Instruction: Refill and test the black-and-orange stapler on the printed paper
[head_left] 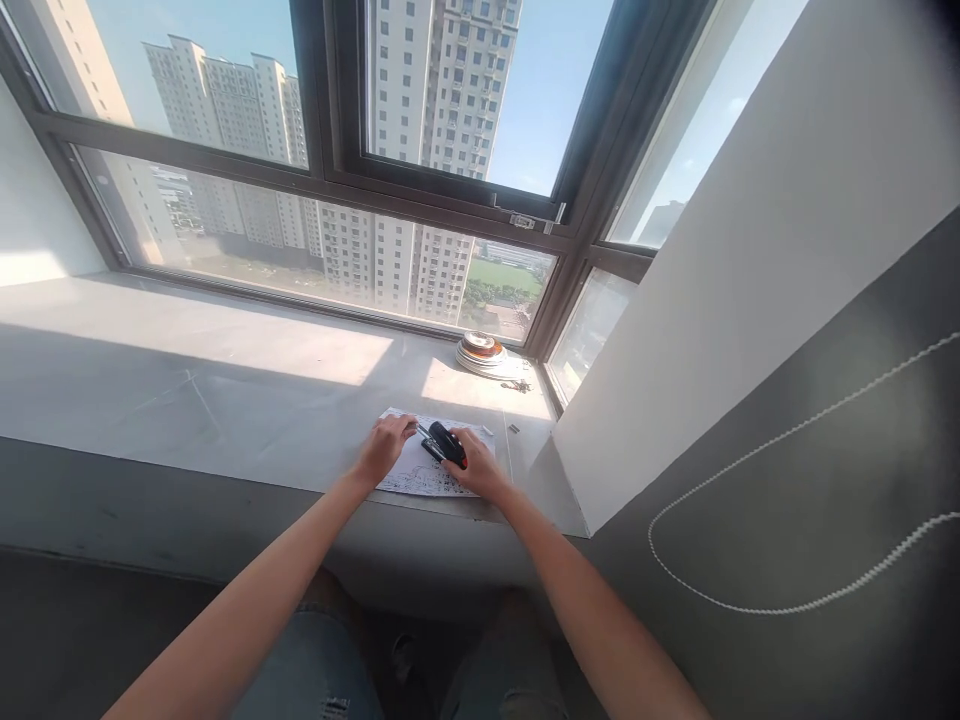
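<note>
A black stapler is held over written paper sheets on the window sill. My right hand is closed around its right end, where a small red spot shows. The stapler's two halves look spread apart, with a thin metal part sticking out to the left. My left hand is closed, its fingertips pinched at the end of that metal part. What exactly lies between those fingertips is too small to make out. To the right of the paper lies a small strip of staples.
On the sill near the window corner stands a stack of plates, with small dark bits beside it. A window frame with a handle rises behind. At the right are a white wall edge and a hanging bead chain.
</note>
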